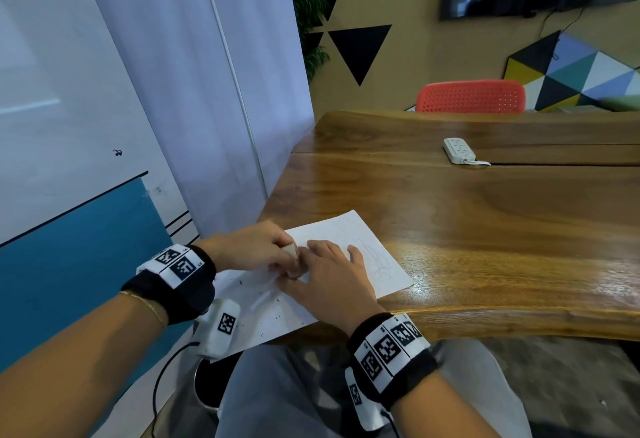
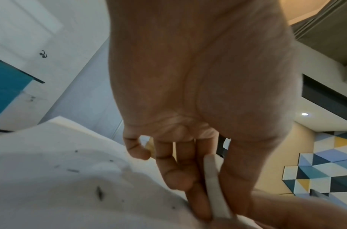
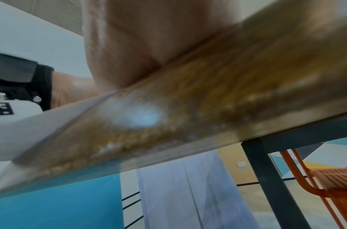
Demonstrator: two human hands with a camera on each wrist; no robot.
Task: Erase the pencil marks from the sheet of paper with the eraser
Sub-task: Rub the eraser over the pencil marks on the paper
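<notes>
A white sheet of paper [image 1: 349, 229] lies at the wooden table's near left corner, its near edge hanging over the table edge. Faint pencil marks [image 1: 379, 261] show on its right part. My left hand [image 1: 277, 254] pinches a beige eraser [image 1: 289, 251] and holds its lower end on the sheet. In the left wrist view the eraser [image 2: 214, 186] sits between the thumb and fingers of the left hand [image 2: 203, 201], above the paper [image 2: 51, 193]. My right hand [image 1: 332, 264] rests flat on the sheet just right of the eraser, fingers spread. In the right wrist view only the right hand's palm [image 3: 139, 46] shows.
Dark eraser crumbs [image 1: 256, 285] dot the paper's near left part. On the table [image 1: 485, 229], a white power strip [image 1: 459, 150] lies far back. A red chair [image 1: 471, 96] stands behind it. A white curtain [image 1: 207, 91] hangs close on the left. My knees are under the near edge.
</notes>
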